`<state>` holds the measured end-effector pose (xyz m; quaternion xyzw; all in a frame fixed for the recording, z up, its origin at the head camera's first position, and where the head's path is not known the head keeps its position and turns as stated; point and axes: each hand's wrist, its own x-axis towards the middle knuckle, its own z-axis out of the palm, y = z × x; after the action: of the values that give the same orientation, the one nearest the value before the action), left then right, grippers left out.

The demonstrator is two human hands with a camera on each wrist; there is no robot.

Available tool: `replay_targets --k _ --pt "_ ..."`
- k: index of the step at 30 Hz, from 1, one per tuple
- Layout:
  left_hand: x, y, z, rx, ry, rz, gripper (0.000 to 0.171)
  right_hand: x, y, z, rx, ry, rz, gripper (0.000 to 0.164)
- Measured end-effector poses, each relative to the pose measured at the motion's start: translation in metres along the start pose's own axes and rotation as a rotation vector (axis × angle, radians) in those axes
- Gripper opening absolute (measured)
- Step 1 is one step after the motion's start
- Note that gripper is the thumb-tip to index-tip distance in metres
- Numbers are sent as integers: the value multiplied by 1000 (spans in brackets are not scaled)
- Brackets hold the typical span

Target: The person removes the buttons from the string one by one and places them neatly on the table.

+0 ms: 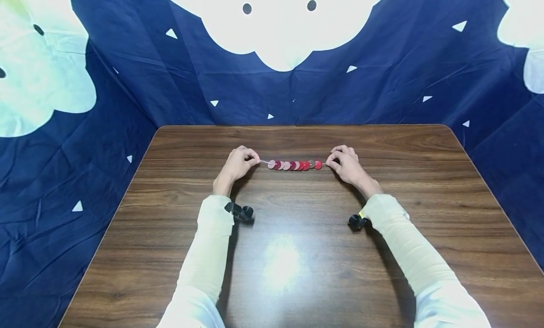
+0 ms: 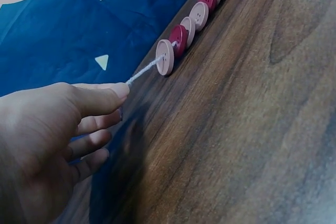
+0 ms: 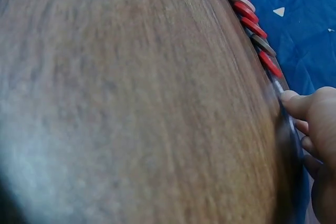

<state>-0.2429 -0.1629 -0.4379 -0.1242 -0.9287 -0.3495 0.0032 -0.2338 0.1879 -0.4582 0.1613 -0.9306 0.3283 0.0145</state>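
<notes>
Row of buttons on a string, held at both ends above or upon a wood-grained bench [image 1: 140, 252]. The row of buttons [image 1: 292, 165] lies toward the far side, running left to right between the two hands; whether it touches the surface cannot be told. The left hand [image 1: 238, 163] pinches the string [image 2: 143, 71] between thumb and forefinger just left of the row, its other fingers [image 2: 92, 144] loosely bent. The right hand [image 1: 346, 166] likewise pinches the string between thumb and fingertip, just right of the last button. The string runs nearly straight at either end. Ten buttons overlap; from left: pale pink, dark red, two pale pink, dark red, pale pink, two red, one brownish, one red. Each forearm wears a pale sleeve, with a black device on the left wrist [image 1: 241, 211] and another on the right wrist [image 1: 356, 222]. Beyond the far edge hangs a dark blue cloth [image 1: 127, 68] bearing white cloud shapes [image 1: 280, 30] and small white triangles [image 1: 351, 69].
</notes>
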Motion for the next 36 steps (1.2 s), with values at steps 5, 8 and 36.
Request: replay_targets --k 5,8,36 --pt "-2 0 -5 -16 32 4 7 0 2 0 18 19 -4 11" --pt "-2 -1 -8 -25 45 11 7 1 2 0 27 45 -20 10" --pt "-6 -5 -14 -56 118 -3 5 3 -4 -1 49 126 -44 12"
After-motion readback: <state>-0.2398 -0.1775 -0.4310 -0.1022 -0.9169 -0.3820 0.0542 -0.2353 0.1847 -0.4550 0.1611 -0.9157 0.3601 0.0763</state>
